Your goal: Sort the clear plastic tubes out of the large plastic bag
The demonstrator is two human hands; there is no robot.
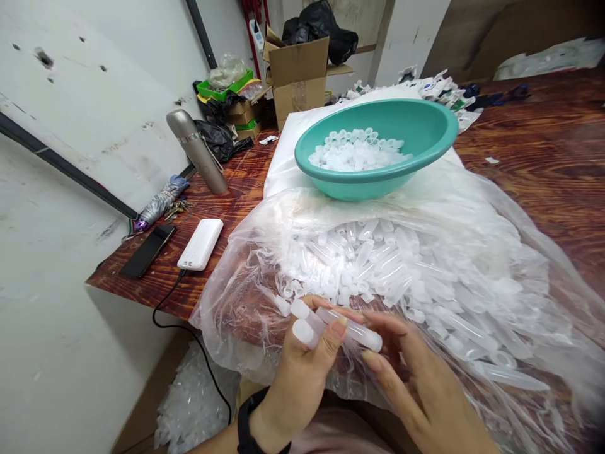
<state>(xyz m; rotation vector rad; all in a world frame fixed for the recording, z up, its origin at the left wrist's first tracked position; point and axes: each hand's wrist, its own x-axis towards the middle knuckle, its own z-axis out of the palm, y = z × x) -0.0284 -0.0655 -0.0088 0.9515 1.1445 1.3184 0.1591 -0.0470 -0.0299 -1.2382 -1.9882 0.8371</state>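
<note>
My left hand [307, 372], with a dark band at its wrist, is closed around a few translucent plastic tubes. Two white tube ends [303, 333] point toward the left, and another tube [347, 326] lies slantwise under the thumb, its white end to the right. Around that end, my right hand [416, 372] has its thumb and fingers apart. Whether its fingertips touch the tube I cannot tell. Just beyond both hands, a heap of similar tubes and small white caps [378, 258] spreads over a clear plastic bag [246, 302].
Behind the heap, a teal basin [378, 173] holds many small white caps. To the left are a steel flask [198, 151], a white power bank [201, 244] with a hanging cable, a phone [148, 251] and an umbrella [163, 202]. A cardboard box [297, 75] stands at the back.
</note>
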